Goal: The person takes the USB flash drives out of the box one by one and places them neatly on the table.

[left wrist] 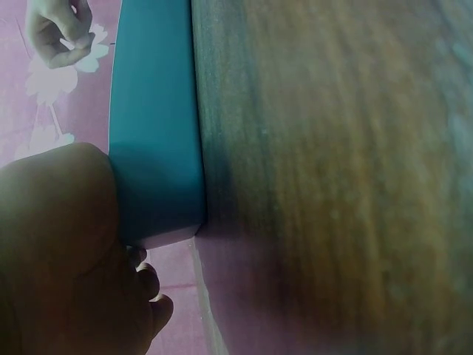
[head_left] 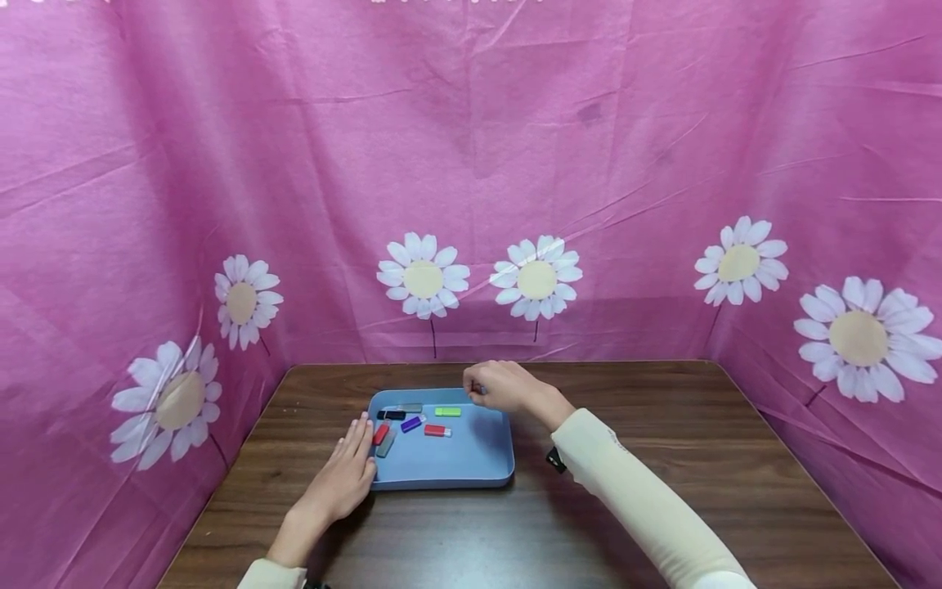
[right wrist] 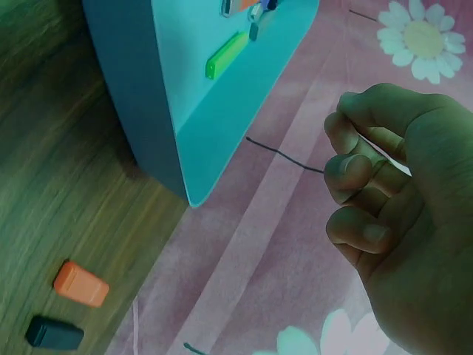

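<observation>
My left hand [head_left: 343,481] rests at the left side of a blue tray [head_left: 478,466], fingers straight along its wall. In the left wrist view that hand lies against the tray's outer wall [left wrist: 157,140]. Above the tray's back right corner hovers my right hand [head_left: 508,386], its fingers loosely curled with no object visible between them in the right wrist view. USB sticks lie in the tray: lime green [head_left: 447,412], purple [head_left: 413,424], black [head_left: 391,415], red [head_left: 437,430], a second red [head_left: 381,433] and grey ones [head_left: 386,444].
Outside the tray, an orange USB stick [right wrist: 80,284] and a black one [right wrist: 54,333] lie on the wooden table [head_left: 662,491], hidden from the head view. A pink cloth [head_left: 625,164] with daisies hangs around the table's back and sides.
</observation>
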`<action>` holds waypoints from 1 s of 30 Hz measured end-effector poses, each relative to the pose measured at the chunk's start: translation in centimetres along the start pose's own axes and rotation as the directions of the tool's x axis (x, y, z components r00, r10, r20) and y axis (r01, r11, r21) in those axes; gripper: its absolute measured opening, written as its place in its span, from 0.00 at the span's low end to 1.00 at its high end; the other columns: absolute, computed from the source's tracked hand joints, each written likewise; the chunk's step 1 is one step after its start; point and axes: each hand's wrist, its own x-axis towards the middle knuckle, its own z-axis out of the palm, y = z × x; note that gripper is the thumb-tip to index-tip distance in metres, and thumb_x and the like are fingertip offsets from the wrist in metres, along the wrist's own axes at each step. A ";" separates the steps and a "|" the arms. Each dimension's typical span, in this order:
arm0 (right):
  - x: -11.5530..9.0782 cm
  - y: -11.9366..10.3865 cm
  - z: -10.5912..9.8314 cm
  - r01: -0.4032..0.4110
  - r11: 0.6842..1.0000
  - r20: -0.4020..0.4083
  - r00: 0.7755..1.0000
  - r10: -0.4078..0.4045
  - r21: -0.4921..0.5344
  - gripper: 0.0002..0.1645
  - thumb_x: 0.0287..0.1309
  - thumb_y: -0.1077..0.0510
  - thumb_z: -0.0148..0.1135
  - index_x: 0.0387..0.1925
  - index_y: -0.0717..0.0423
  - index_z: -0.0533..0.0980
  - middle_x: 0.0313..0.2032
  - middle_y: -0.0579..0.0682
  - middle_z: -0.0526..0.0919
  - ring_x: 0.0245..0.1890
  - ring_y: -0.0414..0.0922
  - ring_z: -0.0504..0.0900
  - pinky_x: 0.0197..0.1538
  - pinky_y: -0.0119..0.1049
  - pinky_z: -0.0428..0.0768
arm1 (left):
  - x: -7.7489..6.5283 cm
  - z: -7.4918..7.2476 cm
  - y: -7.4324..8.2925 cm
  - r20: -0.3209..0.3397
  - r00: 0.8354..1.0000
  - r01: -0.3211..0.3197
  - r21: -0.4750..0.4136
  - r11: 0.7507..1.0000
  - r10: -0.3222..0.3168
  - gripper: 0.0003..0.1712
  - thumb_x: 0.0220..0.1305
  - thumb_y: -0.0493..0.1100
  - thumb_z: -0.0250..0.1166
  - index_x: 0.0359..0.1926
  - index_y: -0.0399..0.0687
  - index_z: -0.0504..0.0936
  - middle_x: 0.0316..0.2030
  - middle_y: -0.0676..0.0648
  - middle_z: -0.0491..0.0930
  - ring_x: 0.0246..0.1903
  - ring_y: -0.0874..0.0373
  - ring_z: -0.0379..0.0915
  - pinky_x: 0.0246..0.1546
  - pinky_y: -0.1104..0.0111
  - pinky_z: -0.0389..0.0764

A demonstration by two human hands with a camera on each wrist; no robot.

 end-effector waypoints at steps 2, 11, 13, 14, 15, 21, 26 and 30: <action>0.4 -0.1 0.2 -0.005 1.000 0.011 1.000 0.005 0.003 0.03 0.71 0.56 0.66 0.39 0.43 0.83 0.34 0.36 0.83 0.30 0.35 0.76 0.36 0.31 0.77 | 0.0 0.0 0.0 0.001 1.000 0.000 -0.003 1.000 0.000 0.37 0.82 0.42 0.51 0.82 0.28 0.53 0.85 0.32 0.46 0.84 0.33 0.41 0.82 0.38 0.51; 1.9 -0.6 1.5 -0.001 1.000 0.023 1.000 0.001 -0.009 0.03 0.69 0.56 0.67 0.37 0.43 0.84 0.32 0.37 0.83 0.30 0.35 0.76 0.36 0.32 0.78 | 0.3 0.2 -0.2 0.001 1.000 0.005 0.007 1.000 -0.005 0.38 0.82 0.43 0.50 0.83 0.30 0.52 0.85 0.33 0.45 0.84 0.33 0.41 0.82 0.38 0.51; 2.3 -0.7 1.8 0.004 1.000 0.024 1.000 -0.004 -0.018 0.04 0.69 0.57 0.67 0.36 0.43 0.83 0.31 0.37 0.83 0.29 0.34 0.75 0.35 0.32 0.77 | 0.3 0.2 -0.2 0.009 1.000 0.008 0.006 1.000 -0.008 0.38 0.82 0.43 0.50 0.83 0.30 0.51 0.85 0.33 0.44 0.85 0.34 0.40 0.82 0.38 0.50; 2.5 -0.7 2.0 0.009 1.000 0.024 1.000 -0.008 -0.027 0.04 0.68 0.57 0.67 0.36 0.43 0.83 0.31 0.37 0.83 0.29 0.34 0.75 0.35 0.32 0.77 | 0.3 0.2 -0.2 0.007 1.000 0.006 0.003 1.000 -0.006 0.38 0.82 0.43 0.50 0.83 0.30 0.51 0.85 0.33 0.45 0.84 0.34 0.40 0.82 0.38 0.50; 2.7 -0.8 2.1 0.011 0.999 0.029 1.000 -0.010 -0.032 0.04 0.68 0.57 0.67 0.36 0.43 0.83 0.31 0.36 0.82 0.29 0.34 0.75 0.35 0.32 0.77 | 0.3 0.2 -0.3 0.002 1.000 0.004 0.000 1.000 -0.004 0.38 0.82 0.43 0.51 0.82 0.29 0.52 0.85 0.33 0.45 0.84 0.33 0.41 0.82 0.38 0.51; 3.7 -1.2 2.7 -0.009 1.000 0.060 0.998 0.010 -0.018 0.05 0.68 0.59 0.66 0.36 0.44 0.83 0.29 0.37 0.79 0.28 0.35 0.73 0.34 0.31 0.73 | 0.3 0.2 -0.2 -0.017 1.000 -0.004 -0.001 1.000 0.004 0.37 0.81 0.41 0.51 0.82 0.28 0.54 0.85 0.32 0.46 0.84 0.33 0.42 0.82 0.37 0.52; 4.3 -1.3 3.4 -0.031 0.999 0.090 0.995 0.032 -0.014 0.05 0.68 0.59 0.67 0.36 0.45 0.83 0.27 0.38 0.78 0.28 0.35 0.72 0.34 0.30 0.72 | 0.3 0.3 -0.2 -0.019 1.000 -0.014 -0.006 1.000 0.014 0.37 0.81 0.41 0.51 0.82 0.28 0.54 0.85 0.32 0.47 0.84 0.32 0.42 0.81 0.37 0.53; 4.8 -1.3 4.1 -0.047 0.999 0.099 0.994 0.049 -0.029 0.04 0.68 0.58 0.68 0.37 0.44 0.83 0.29 0.38 0.78 0.29 0.36 0.73 0.35 0.31 0.72 | 0.3 0.3 -0.1 -0.019 1.000 -0.010 -0.008 1.000 0.010 0.37 0.81 0.41 0.51 0.82 0.28 0.54 0.85 0.32 0.46 0.84 0.32 0.42 0.81 0.37 0.52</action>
